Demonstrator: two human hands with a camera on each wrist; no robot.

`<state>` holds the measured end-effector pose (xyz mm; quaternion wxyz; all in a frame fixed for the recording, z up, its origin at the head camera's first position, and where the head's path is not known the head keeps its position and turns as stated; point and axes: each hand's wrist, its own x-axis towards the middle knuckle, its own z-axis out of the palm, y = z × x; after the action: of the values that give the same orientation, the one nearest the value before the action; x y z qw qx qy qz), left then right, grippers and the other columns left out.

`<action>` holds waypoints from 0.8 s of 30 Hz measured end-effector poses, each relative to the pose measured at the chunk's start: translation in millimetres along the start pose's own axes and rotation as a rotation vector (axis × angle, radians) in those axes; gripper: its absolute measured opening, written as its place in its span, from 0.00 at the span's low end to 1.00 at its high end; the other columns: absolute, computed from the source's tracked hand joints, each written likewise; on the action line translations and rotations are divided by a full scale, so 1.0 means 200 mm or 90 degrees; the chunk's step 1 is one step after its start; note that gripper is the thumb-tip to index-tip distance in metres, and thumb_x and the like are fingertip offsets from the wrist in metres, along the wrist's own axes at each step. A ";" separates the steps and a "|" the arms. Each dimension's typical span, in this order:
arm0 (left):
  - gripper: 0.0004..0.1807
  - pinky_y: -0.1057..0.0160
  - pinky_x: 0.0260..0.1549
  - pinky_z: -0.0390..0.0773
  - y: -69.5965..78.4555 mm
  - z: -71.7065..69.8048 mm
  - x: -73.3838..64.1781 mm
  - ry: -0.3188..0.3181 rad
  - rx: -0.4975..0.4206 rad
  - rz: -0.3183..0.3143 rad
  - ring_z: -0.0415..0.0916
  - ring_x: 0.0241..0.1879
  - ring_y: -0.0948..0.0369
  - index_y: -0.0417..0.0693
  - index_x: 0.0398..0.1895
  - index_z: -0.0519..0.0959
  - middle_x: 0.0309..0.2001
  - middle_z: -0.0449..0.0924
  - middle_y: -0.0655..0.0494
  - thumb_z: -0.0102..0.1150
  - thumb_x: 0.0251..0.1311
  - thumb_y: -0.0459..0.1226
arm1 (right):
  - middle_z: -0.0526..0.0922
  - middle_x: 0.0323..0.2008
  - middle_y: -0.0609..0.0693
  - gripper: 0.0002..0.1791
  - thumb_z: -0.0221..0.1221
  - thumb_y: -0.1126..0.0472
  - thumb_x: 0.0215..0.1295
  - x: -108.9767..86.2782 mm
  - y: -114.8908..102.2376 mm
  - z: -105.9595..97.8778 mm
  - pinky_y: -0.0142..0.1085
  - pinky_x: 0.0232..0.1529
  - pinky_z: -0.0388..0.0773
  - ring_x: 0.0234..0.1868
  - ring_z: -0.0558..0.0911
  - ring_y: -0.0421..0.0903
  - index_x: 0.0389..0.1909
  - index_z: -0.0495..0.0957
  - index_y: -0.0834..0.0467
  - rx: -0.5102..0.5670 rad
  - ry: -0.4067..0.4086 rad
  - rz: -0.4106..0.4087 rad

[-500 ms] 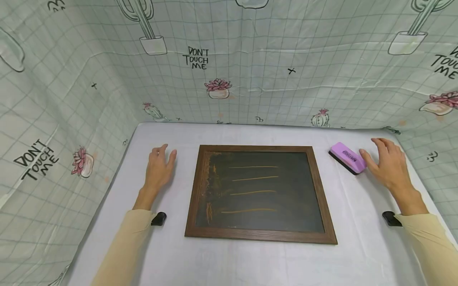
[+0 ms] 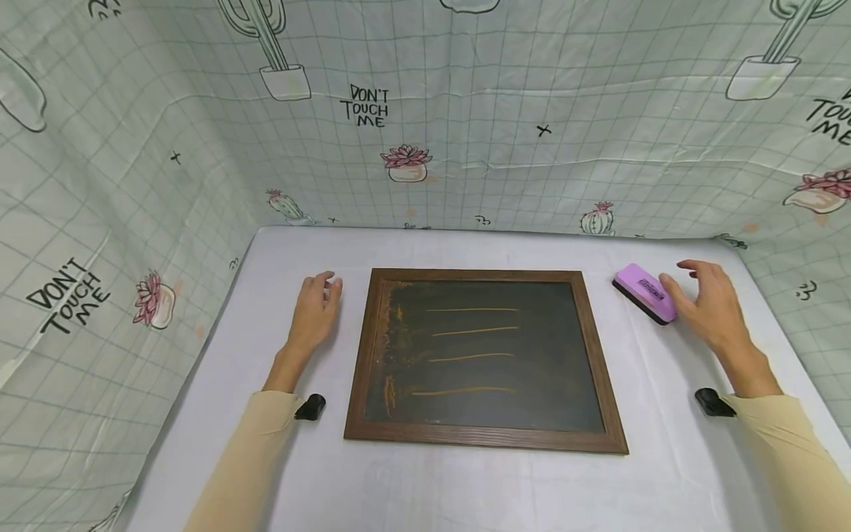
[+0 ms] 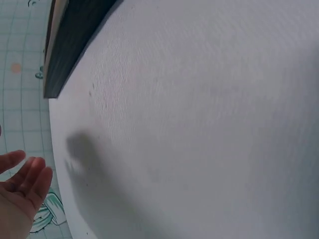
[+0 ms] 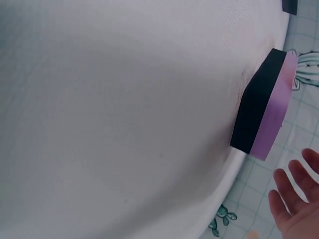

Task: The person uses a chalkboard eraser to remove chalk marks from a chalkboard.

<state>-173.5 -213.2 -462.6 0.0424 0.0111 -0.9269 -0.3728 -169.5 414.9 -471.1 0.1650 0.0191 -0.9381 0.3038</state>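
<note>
A chalkboard [image 2: 552, 355] in a brown wooden frame lies on the white table, with several orange chalk lines and smudges along its left side. My left hand [image 2: 315, 314] hovers left of the frame, fingers loosely bent and holding nothing; its shadow falls on the cloth in the left wrist view. Right of the board lies a purple eraser [image 2: 645, 293] with a black felt underside. Just beside it is my right hand [image 2: 711, 307], thumb toward the eraser's right end and fingers relaxed. In the right wrist view a gap shows between the eraser [image 4: 271, 109] and the fingers [image 4: 286, 186].
White cloth covers the table [image 2: 479, 488]. Behind and at the sides hangs a grid-patterned curtain [image 2: 465, 111] with cactus drawings. A dark wrist camera [image 2: 311, 407] sits at the left cuff, another wrist camera [image 2: 714, 403] at the right.
My left hand has moved right, closer to the board's frame. The right hand has shifted slightly left toward the eraser. Board and eraser stay in place.
</note>
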 end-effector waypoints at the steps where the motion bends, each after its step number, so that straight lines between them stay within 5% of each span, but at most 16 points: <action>1: 0.28 0.45 0.53 0.73 0.00 0.01 0.00 -0.004 -0.004 0.001 0.73 0.51 0.42 0.30 0.70 0.67 0.56 0.71 0.34 0.41 0.82 0.45 | 0.69 0.59 0.77 0.27 0.58 0.58 0.75 0.00 0.00 0.00 0.66 0.55 0.60 0.58 0.68 0.73 0.62 0.69 0.75 0.001 -0.003 0.001; 9: 0.23 0.47 0.51 0.74 0.03 0.06 0.00 -0.010 -0.040 0.008 0.75 0.48 0.43 0.26 0.64 0.73 0.49 0.75 0.34 0.48 0.79 0.39 | 0.70 0.58 0.76 0.30 0.58 0.54 0.75 0.02 -0.03 0.03 0.63 0.51 0.63 0.56 0.71 0.72 0.64 0.67 0.76 0.001 -0.046 0.021; 24: 0.25 0.48 0.54 0.76 0.10 0.11 -0.03 -0.100 -0.141 -0.079 0.79 0.52 0.44 0.28 0.66 0.71 0.51 0.79 0.35 0.52 0.78 0.41 | 0.74 0.54 0.77 0.33 0.62 0.52 0.71 0.04 -0.05 0.08 0.66 0.50 0.66 0.53 0.73 0.73 0.61 0.70 0.77 -0.023 -0.111 0.002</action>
<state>-168.9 -183.0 -465.6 -0.0520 0.0344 -0.8782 -0.4743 -181.2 397.9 -475.9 0.0829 0.0411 -0.9542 0.2846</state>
